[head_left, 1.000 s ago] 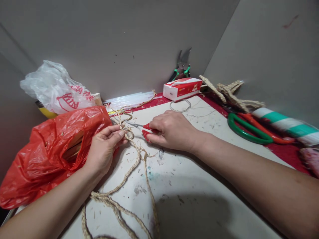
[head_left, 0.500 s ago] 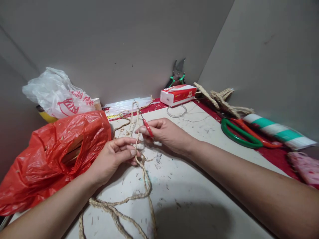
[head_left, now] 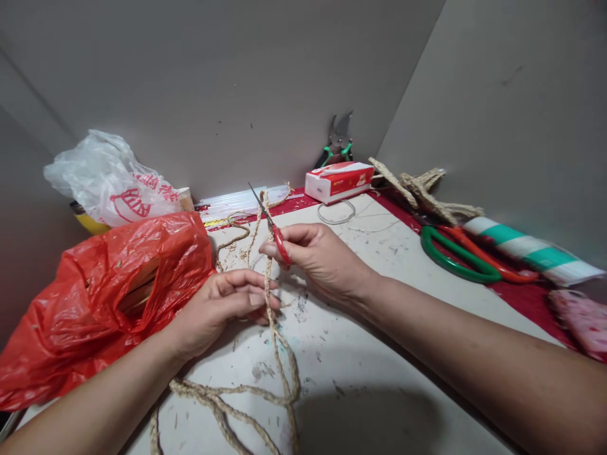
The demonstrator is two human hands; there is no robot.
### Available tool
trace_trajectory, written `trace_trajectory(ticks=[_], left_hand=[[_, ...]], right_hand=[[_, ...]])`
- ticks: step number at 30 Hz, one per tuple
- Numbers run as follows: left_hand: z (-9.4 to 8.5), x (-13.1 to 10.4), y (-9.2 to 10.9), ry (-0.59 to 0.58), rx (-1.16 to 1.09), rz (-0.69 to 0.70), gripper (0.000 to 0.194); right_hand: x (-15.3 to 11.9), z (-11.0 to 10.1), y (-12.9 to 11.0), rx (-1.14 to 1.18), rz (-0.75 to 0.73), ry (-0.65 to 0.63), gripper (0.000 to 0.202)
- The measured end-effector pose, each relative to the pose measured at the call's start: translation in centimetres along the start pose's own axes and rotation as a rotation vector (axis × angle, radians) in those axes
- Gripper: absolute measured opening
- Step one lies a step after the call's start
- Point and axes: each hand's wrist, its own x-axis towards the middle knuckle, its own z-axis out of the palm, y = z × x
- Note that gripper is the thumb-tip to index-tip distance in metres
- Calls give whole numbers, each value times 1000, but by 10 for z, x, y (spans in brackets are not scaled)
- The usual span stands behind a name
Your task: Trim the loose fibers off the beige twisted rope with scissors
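Observation:
Between thumb and fingers, my right hand point(head_left: 308, 253) holds small red-handled scissors point(head_left: 281, 245), their blades pointing up and away. Its fingertips also pinch a thin braided straw rope point(head_left: 269, 291), whose looped top rises beside the blades. Below it, my left hand point(head_left: 232, 297) curls loosely at the rope, which runs across its fingertips between thumb and fingers. From there the rope drops toward me and joins several loose braided lengths point(head_left: 213, 398) on the table. I cannot tell whether the blades touch the rope.
On the left lie a red plastic bag point(head_left: 109, 284) and a white bag point(head_left: 109, 183). Along the back are a red-and-white box point(head_left: 339, 181), pruning shears point(head_left: 339, 139) and a wire coil point(head_left: 336, 212). Large green-and-orange handles point(head_left: 455, 259) and a striped roll point(head_left: 531, 246) lie right.
The rope has shifted slightly right across my left fingertips, and its upper part now stands as a closer loop beside the scissors. The scissors have moved a little left.

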Motion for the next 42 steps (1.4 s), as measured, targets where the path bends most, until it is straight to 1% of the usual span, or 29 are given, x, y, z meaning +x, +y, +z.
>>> trace_trajectory(ticks=[4,5,7,9,11,14,17,20,24,26,27,30,33,37,42], left_hand=[[1,2,-2,51,1,63,11],[1,2,-2,52,8,73,10],[0,3,-2,42,29,80,10],[0,3,-1,24,56,75,12],[-1,3,0,9,71,63,13],[-1,3,1,-4,58,28,15],[-1,4,0,21,12,14,12],[-1,4,-3,50,-20,27,12],[-1,4,-5,56,-24,65,14],[-1,4,-4,97,-31,102,13],[-2,4,-3,129,-40,126,13],[-4,6,-1,246,-74,190,15],[-8,8,1,327,-90,222,20],[-10,9,1,354,-89,248,24],[-9,9,2,337,-99,251,25]], right_hand=[[-4,4,3,-8,-21,-95,23],[-4,5,4,-5,-28,-97,22],[-4,5,4,-2,-55,-60,20],[-4,5,4,-12,-85,-18,17],[-3,5,4,-45,-109,-4,14],[-4,5,3,-112,-147,-12,14],[-5,5,4,-134,-158,-27,13],[-4,4,4,-143,-169,-40,12],[-3,4,5,-203,-171,-65,18],[-2,1,6,-305,-206,-58,17],[-2,-1,6,-388,-247,-50,17],[0,-9,9,-727,-417,-31,18],[2,-17,10,-1035,-517,-80,11],[1,-20,8,-1313,-562,-147,19],[3,-22,7,-1505,-601,-144,26]])
